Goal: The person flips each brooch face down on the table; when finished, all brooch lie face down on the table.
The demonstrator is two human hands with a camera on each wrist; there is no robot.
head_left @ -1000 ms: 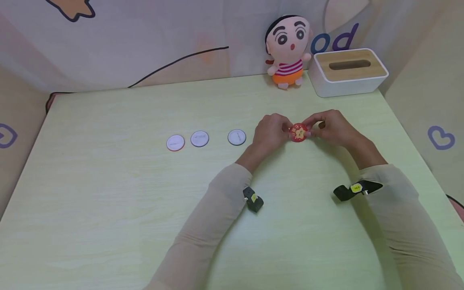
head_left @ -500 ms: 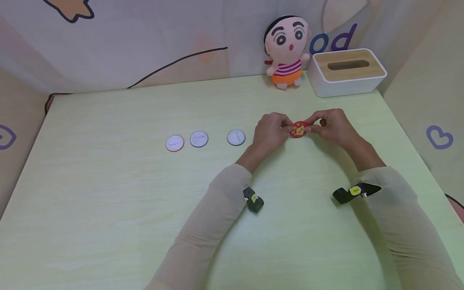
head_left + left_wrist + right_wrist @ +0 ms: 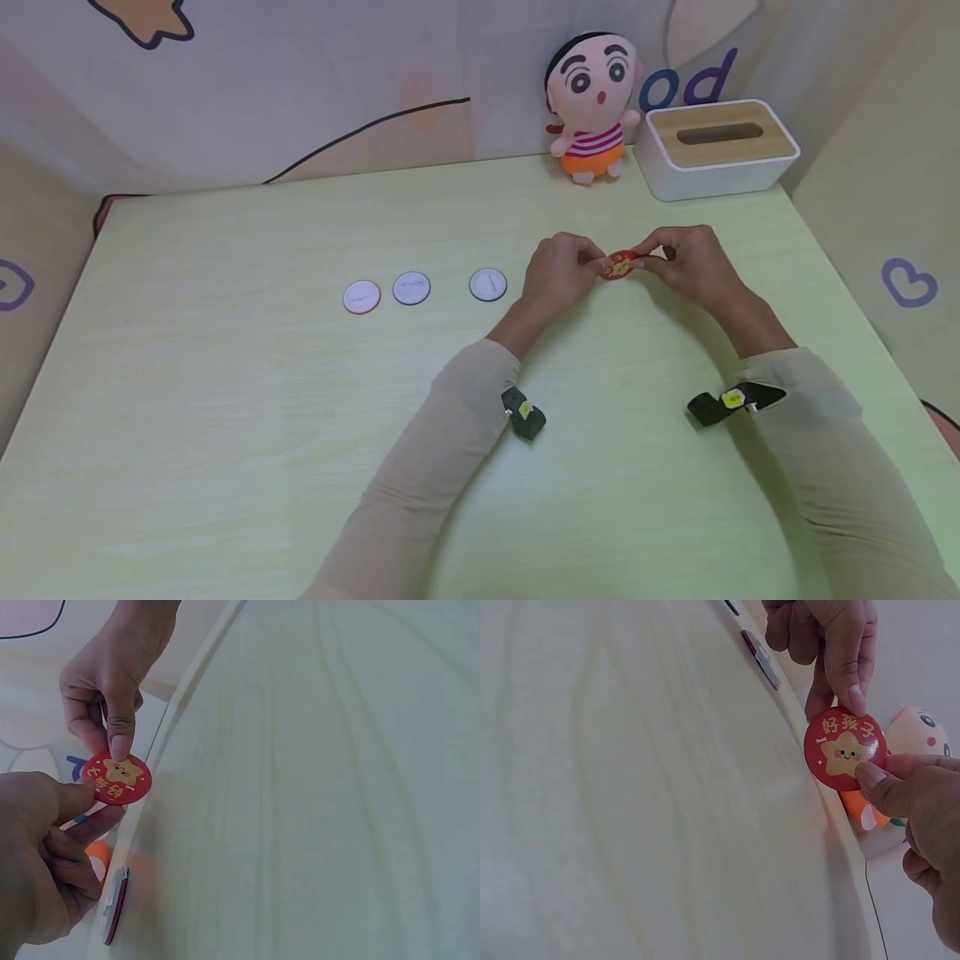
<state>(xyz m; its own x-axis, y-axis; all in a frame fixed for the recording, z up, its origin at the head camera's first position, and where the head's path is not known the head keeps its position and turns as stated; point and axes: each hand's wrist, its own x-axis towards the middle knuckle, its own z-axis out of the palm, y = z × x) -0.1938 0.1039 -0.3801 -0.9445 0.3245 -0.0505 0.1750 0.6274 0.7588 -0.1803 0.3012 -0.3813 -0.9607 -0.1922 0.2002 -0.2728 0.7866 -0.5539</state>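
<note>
A round red pin badge point(image 3: 618, 265) with a smiling yellow star and yellow lettering is held above the table, tilted. My left hand point(image 3: 561, 271) pinches its left edge between thumb and fingers. On the opposite edge, my right hand point(image 3: 692, 260) pinches it too, the thumb lying on the printed face of the badge point(image 3: 831, 763) in the right wrist view. The back of the badge is hidden. To the left of my left hand, three more badges lie white side up: one nearest point(image 3: 488, 284), a middle one point(image 3: 412, 287) and a red-rimmed one point(image 3: 362, 297).
A plush doll point(image 3: 592, 108) in a striped top and orange shorts sits at the table's back edge. Beside it stands a white tissue box point(image 3: 720, 150) with a wooden lid. A printed cloth point(image 3: 337, 75) hangs behind the pale table point(image 3: 225, 400).
The red badge has tipped, so its face looks narrower in the head view and sits slightly higher. Both hands keep their pinch on it. The three other badges stay where they were.
</note>
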